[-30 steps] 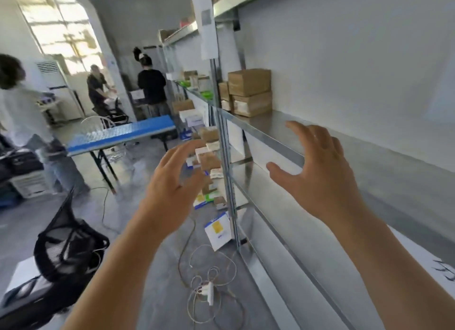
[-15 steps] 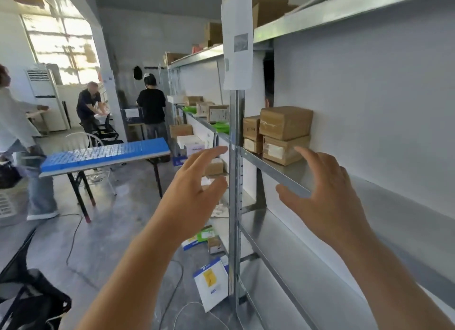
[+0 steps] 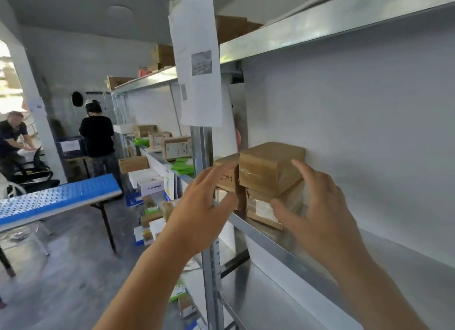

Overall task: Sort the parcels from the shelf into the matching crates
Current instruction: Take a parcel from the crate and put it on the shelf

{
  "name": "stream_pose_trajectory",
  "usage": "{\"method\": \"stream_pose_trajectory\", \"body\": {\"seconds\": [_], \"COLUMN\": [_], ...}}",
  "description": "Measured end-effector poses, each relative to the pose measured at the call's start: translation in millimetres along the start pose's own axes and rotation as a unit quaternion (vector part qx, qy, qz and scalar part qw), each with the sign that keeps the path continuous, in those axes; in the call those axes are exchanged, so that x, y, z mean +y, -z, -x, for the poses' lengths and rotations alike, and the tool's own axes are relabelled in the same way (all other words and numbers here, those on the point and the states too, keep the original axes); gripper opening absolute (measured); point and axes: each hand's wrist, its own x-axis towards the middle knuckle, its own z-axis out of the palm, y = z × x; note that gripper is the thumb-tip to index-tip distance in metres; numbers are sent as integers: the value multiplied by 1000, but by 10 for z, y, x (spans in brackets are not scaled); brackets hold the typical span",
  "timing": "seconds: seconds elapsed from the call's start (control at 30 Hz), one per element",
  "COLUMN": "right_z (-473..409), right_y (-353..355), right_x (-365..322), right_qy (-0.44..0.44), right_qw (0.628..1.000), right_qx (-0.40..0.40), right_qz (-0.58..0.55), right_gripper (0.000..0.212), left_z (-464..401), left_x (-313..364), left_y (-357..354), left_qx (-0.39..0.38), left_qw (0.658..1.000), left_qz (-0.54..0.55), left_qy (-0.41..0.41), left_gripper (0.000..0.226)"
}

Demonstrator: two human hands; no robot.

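Both hands spread: left hand (image 3: 206, 204) and right hand (image 3: 317, 206) are held flanking stacked parcels (image 3: 268, 179) on shelf (image 3: 283, 250), nothing gripped

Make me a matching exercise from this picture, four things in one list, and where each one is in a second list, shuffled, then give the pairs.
Things:
1. top brown parcel
2. printed paper sheet
3. blue table
4. left hand

Places:
A. hanging on the shelf's upright post
B. standing on the floor, left of the shelving
C. stacked on another parcel on the shelf
D. reaching at the smaller parcel, left of the stack

Pairs: 1-C, 2-A, 3-B, 4-D
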Motion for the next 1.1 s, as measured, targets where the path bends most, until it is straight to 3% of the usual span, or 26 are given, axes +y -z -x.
{"method": "stream_pose_trajectory", "body": {"seconds": [0.27,0.47,0.67,0.83,0.97,1.1], "right_z": [-915,-994,-686,-25,735,1576], "right_y": [-276,-472,-394,-67,455,1125], "right_x": [84,48,-317,-587,-749,-924], "right_qy": [-73,-121,-142,-144,-187,-222], "right_qw": [996,986,986,975,944,902], "right_qx": [-32,-57,17,158,242,319], "right_qz": [28,96,89,60,124,189], "right_gripper": [85,85,84,58,57,75], "left_z": [-1185,-1458,-1384,-1034,-506,131], "left_x": [-195,-387,-328,17,533,1178], "left_y": [-188,-426,-253,-226,-413,-589], "left_qx": [-37,-80,-91,-136,-198,-261], "left_qw": [999,995,978,937,882,838], "left_qz": [-5,32,117,231,330,367], "left_qy": [-12,-58,-148,-225,-271,-307], "left_gripper": [48,45,40,34,52,69]}}
